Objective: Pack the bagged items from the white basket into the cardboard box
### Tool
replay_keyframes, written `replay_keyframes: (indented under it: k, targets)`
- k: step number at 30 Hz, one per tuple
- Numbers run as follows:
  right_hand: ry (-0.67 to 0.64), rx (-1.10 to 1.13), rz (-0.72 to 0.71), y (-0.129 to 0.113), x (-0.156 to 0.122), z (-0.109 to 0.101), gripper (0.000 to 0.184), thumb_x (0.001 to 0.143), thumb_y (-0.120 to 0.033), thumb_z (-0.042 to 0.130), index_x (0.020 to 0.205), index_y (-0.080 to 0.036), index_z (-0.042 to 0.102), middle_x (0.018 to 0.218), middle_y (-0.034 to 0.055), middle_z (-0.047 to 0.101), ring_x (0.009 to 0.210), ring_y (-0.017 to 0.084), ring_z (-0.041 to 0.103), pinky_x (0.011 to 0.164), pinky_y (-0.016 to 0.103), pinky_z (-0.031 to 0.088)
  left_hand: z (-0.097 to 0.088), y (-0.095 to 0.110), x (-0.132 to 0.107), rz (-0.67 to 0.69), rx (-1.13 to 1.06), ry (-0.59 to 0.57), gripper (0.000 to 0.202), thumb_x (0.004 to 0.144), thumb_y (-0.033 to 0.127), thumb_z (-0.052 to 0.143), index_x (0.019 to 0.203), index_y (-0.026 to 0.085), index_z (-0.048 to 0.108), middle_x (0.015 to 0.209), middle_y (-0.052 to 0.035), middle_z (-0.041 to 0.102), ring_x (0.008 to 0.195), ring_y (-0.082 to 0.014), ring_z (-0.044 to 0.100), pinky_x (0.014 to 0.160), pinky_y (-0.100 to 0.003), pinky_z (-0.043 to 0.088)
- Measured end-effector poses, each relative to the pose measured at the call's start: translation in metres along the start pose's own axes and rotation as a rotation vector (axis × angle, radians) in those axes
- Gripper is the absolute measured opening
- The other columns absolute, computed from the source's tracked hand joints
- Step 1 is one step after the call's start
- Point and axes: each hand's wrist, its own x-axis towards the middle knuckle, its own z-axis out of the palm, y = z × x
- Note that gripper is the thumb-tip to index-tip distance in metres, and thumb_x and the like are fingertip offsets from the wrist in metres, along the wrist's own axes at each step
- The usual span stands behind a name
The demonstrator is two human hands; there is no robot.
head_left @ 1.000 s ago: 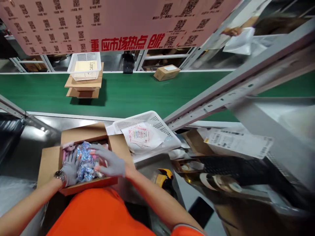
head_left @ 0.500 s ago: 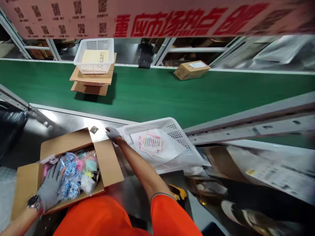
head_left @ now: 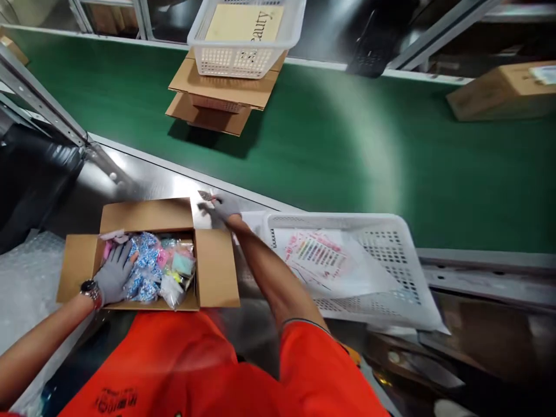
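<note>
An open cardboard box (head_left: 215, 272) sits on the steel bench in front of me, filled with small colourful packets (head_left: 154, 272). My left hand (head_left: 113, 274), in a grey glove, lies flat on the packets at the box's left side. My right hand (head_left: 222, 208), also gloved, reaches past the box's far right corner and pinches a small dark packet (head_left: 205, 196) just above the bench. A white plastic basket (head_left: 386, 237) with a printed sheet (head_left: 319, 255) in it lies right of that hand.
A green conveyor belt (head_left: 339, 145) runs across behind the bench. On it stand a white basket (head_left: 243, 35) on flattened cardboard (head_left: 217, 98) and a sealed carton (head_left: 499, 92) at the far right. Bubble wrap (head_left: 21, 278) lies at the left.
My right hand left the box, reached to the bench beyond its far corner and closed on the small dark packet. The left hand stayed on the packets. My view tilted down.
</note>
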Motion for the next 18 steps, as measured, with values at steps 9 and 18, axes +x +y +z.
replay_keyframes:
  k: [9, 18]
  targets:
    - [-0.203, 0.016, -0.504, -0.162, -0.101, -0.014, 0.033, 0.104, -0.033, 0.064, 0.132, -0.024, 0.08, 0.118, 0.0069, 0.08, 0.11, 0.025, 0.073, 0.102, 0.04, 0.058, -0.034, -0.009, -0.005, 0.063, -0.151, 0.023, 0.094, 0.083, 0.035, 0.081, 0.167, 0.006, 0.049, 0.18, -0.0325, 0.029, 0.166, -0.053, 0.029, 0.134, -0.067, 0.03]
    - [-0.444, -0.234, -0.505, -0.168, -0.191, -0.003, 0.04, 0.106, -0.034, 0.065, 0.143, -0.023, 0.074, 0.128, 0.0127, 0.079, 0.113, 0.03, 0.075, 0.097, 0.041, 0.06, -0.059, -0.021, -0.048, -0.024, -0.257, 0.085, 0.029, 0.105, 0.039, 0.063, 0.116, 0.016, 0.077, 0.122, -0.0149, 0.077, 0.113, -0.0295, 0.073, 0.096, -0.039, 0.059]
